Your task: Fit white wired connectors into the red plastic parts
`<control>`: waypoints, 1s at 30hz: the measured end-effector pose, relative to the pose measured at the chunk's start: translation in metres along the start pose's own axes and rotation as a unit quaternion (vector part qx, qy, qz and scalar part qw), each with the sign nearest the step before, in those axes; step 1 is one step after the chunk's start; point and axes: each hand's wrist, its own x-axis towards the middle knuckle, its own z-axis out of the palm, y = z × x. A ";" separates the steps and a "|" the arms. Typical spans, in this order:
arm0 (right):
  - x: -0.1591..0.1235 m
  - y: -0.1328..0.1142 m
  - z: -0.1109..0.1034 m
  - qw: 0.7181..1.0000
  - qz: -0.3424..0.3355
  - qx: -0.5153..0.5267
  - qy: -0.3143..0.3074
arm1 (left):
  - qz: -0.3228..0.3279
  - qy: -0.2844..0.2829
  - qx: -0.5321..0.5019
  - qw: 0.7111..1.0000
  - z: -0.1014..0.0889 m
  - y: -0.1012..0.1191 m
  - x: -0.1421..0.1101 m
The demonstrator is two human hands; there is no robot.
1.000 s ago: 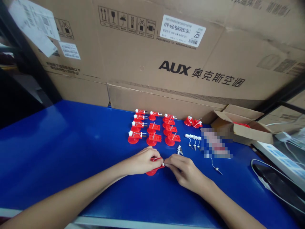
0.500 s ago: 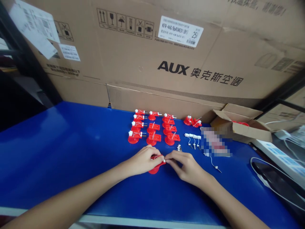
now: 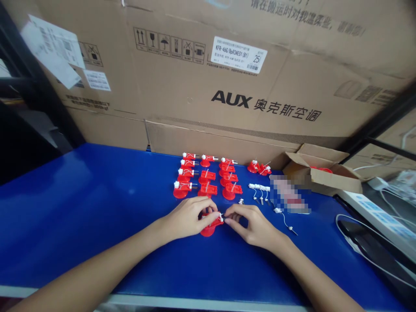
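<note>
My left hand [image 3: 191,217] grips a red plastic part with a round base [image 3: 207,231], thumb and fingers closed about its upper arm. At the part's right end sits a small white piece [image 3: 221,218]. My right hand [image 3: 252,223] pinches there with thumb and forefinger; a thin pin seems to be between the fingertips, too small to make out fully. Just beyond stand rows of similar red parts [image 3: 207,189], some carrying white connectors and wires, others only a thin metal rod. Small white pieces [image 3: 241,201] lie behind my right hand.
White connectors with wires [image 3: 259,187] lie right of the rows, near a blurred-out packet [image 3: 289,195]. One loose wired connector [image 3: 290,228] lies closer. An open carton [image 3: 334,180], a power strip [image 3: 373,212] and a black device with cable [image 3: 364,238] line the right. A large cardboard box [image 3: 178,99] walls the back.
The view has tilted up slightly. My left fingers have loosened and shifted back a little along the red part, showing more of its white piece. My right hand stays at its right end.
</note>
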 end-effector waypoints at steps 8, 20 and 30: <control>0.000 0.000 -0.003 0.999 -0.013 -0.027 0.021 | -0.007 -0.099 0.004 0.995 -0.009 -0.008 -0.003; -0.001 -0.001 0.003 0.995 -0.038 -0.088 0.027 | -0.004 -0.089 -0.040 0.995 0.002 -0.016 0.004; 0.000 -0.001 -0.004 0.996 -0.019 -0.085 -0.022 | 0.010 -0.101 -0.004 0.995 -0.002 -0.016 0.002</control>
